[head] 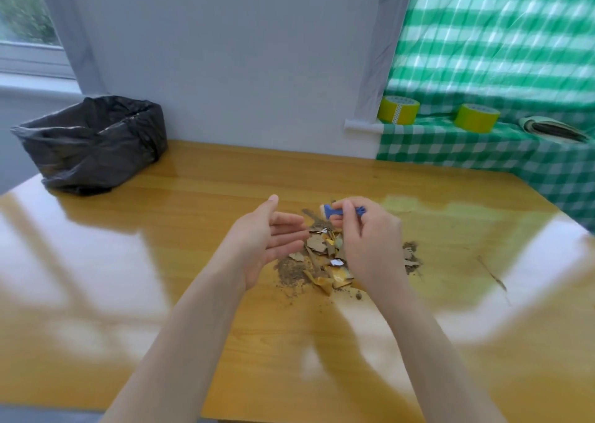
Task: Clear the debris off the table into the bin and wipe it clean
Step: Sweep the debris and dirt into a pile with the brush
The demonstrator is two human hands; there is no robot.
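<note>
2 hands hover over 1 heap of debris (317, 248) near the middle of the bench (161, 261). It is a mix of torn brown and yellow scraps with grit around them, and none of it looks cleared yet. The bin (93, 142), lined with a black bag, stands on the far left corner of the bench, well apart from the heap.

The left hand (270, 242) is spread, palm turned up and inward, fingers straight and holding nothing. It sits just beside the left edge of the heap like a scoop. The right hand (367, 239) has its fingers curled round a small blue tool (329, 211) above the far side of the heap. The view is soft there, so it may be a little brush or a scraper, and I cannot say which.

The tool's long axis runs about level, across from left to right. Its pale end points left toward the open palm, and its blue tail sticks out to the right past the fingers. The heap itself stretches across the same way, with a thinner patch of grit to the right of the right hand and 1 stray twig further right.

I would say the gathering step is in hand. The next move calls for drawing the scraps into the cupped palm or toward the bin, keeping the grit together, and then a long carry left. Wiping comes after.

2 tape rolls (398, 110) sit on the checked cloth (483, 139) at the far right.
</note>
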